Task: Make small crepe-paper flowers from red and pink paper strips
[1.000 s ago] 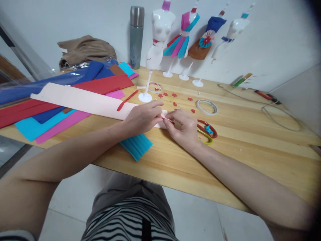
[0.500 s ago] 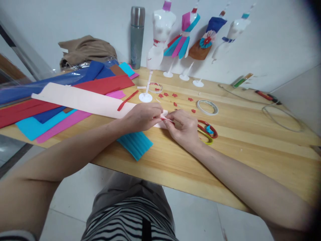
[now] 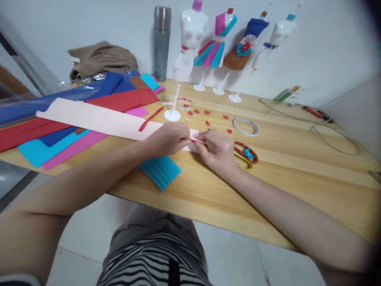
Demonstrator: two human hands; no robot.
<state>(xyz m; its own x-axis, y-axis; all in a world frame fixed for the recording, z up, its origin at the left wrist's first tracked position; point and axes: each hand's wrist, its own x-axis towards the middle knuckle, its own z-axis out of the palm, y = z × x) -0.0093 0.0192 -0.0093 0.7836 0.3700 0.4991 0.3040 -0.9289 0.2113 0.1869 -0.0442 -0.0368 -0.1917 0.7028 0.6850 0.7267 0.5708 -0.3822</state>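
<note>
Both of my hands meet over the right end of a long pale pink crepe paper sheet. With thumb and finger, my left hand pinches one end of a small narrow red paper strip. My right hand pinches its other end, and a pale edge shows beside the red. The fingers hide much of this piece. Another red strip lies across the pink sheet. A pleated turquoise paper piece lies below my left wrist. Scissors with red and yellow handles are beside my right hand, blades hidden.
Small red paper flowers and a tape roll lie beyond my hands. Behind stand a white mannequin, several more mannequins in paper outfits, and a flask. Coloured sheets pile left; a cable curls right.
My left fingertips have drawn slightly left, away from my right ones, and a little more of the red strip shows between them. The rest looks the same.
</note>
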